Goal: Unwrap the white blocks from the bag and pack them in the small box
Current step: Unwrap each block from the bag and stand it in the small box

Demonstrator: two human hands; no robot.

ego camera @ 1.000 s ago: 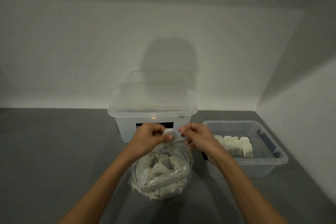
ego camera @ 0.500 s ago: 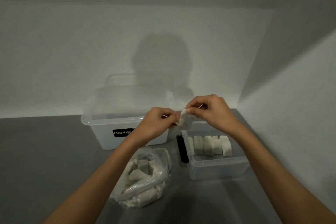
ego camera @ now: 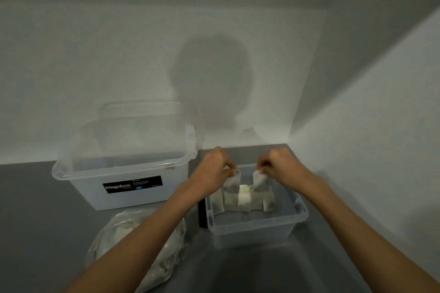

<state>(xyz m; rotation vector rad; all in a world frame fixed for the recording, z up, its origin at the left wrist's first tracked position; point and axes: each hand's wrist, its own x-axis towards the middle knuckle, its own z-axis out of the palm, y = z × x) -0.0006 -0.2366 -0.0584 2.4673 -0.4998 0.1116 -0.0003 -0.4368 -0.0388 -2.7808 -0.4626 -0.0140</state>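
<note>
Fingers of left hand and right hand pinching wrapper halves, just pulled apart over small box at counter's right corner; freed white block among packed row; bag next.

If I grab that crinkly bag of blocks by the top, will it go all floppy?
Probably floppy: the bag looks like thin clear film, slumped and wrinkled. It would likely sag and shift, since loose blocks show inside. Its glossy film may feel slippery.
</note>
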